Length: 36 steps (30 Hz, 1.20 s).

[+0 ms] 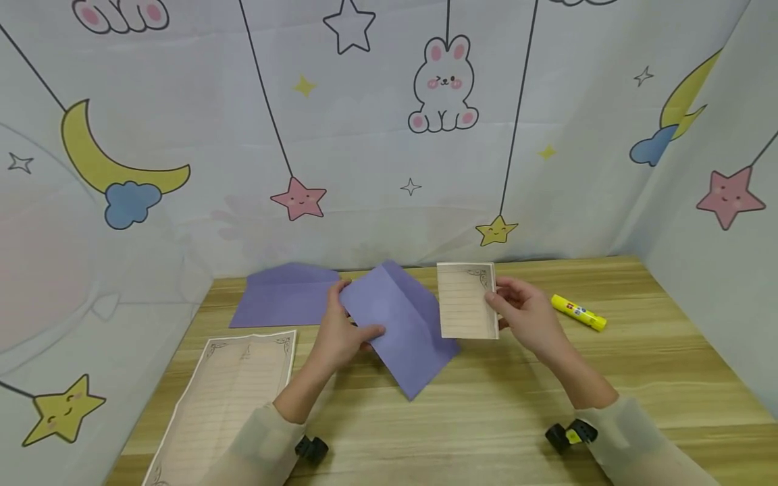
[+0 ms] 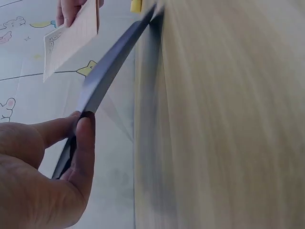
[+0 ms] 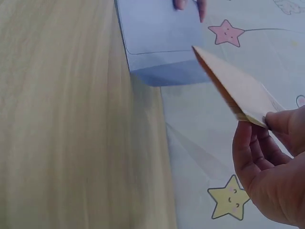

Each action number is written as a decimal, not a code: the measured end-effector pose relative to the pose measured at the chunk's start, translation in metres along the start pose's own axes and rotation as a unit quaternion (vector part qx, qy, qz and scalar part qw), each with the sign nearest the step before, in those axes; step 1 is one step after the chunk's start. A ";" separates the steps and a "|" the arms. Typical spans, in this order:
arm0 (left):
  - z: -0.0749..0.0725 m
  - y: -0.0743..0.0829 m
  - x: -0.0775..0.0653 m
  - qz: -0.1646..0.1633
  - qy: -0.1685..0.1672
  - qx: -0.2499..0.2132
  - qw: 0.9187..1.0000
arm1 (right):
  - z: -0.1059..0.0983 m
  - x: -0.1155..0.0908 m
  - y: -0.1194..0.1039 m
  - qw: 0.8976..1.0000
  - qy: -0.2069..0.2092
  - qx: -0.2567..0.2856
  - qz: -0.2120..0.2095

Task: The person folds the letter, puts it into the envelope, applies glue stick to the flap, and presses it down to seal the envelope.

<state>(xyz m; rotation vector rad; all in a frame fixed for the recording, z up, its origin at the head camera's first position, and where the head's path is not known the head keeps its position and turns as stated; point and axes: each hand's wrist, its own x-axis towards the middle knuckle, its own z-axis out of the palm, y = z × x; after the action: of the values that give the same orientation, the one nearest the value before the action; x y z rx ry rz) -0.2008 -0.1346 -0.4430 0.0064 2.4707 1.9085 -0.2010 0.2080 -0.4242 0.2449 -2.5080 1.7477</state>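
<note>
two sheets of stationery are being held side by side above a wooden table [image 1: 462,425]. the left hand [image 1: 343,334] is pinching a purple envelope [image 1: 392,320] at its nine-o'clock edge, the thumb lying on the near face and fingers reaching behind, with only paper between them. the right hand [image 1: 530,314] is pinching a folded letter sheet [image 1: 467,304] by its three-o'clock edge, thumb in front, fingers curling behind. the sheet is standing at two o'clock from the envelope, whose unfolded flap is pointing toward it; the left wrist view is showing a gap between the two.

the step in hand is apparently one of matching sheet to envelope, ahead of any insertion. the next move would seem to be calling for parting the envelope's mouth and lining up the sheet's leading edge with it, thin paper probably buckling under a hard push.

a printed cloth backdrop [image 1: 377,135] is closing off twelve o'clock at the table's far edge. a second purple envelope [image 1: 286,304] is lying at ten o'clock and a flat lined letter sheet [image 1: 234,385] at eight, limiting leftward travel. a yellow glue stick [image 1: 579,312] is lying just beside the right hand, at three. bare wood is stretching toward six o'clock, offering the most open room. whether the held envelope's lowest corner is touching the wood, the views are not settling.
</note>
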 end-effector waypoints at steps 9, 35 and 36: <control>0.003 0.003 0.005 0.026 -0.009 -0.128 0.991 | 0.014 0.012 -0.016 0.991 0.021 -0.108 -0.079; 0.015 0.000 0.011 -0.022 -0.005 -0.235 0.972 | 0.026 0.027 -0.021 0.995 -0.056 -0.088 -0.004; 0.015 0.000 0.010 -0.024 -0.005 -0.238 0.971 | 0.025 0.027 -0.020 0.995 -0.063 -0.079 0.006</control>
<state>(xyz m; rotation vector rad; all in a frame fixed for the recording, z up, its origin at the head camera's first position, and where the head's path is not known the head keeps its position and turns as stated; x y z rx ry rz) -0.2109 -0.1197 -0.4470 -0.0505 1.9217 2.4121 -0.2239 0.1757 -0.4104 0.3381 -2.7252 1.5723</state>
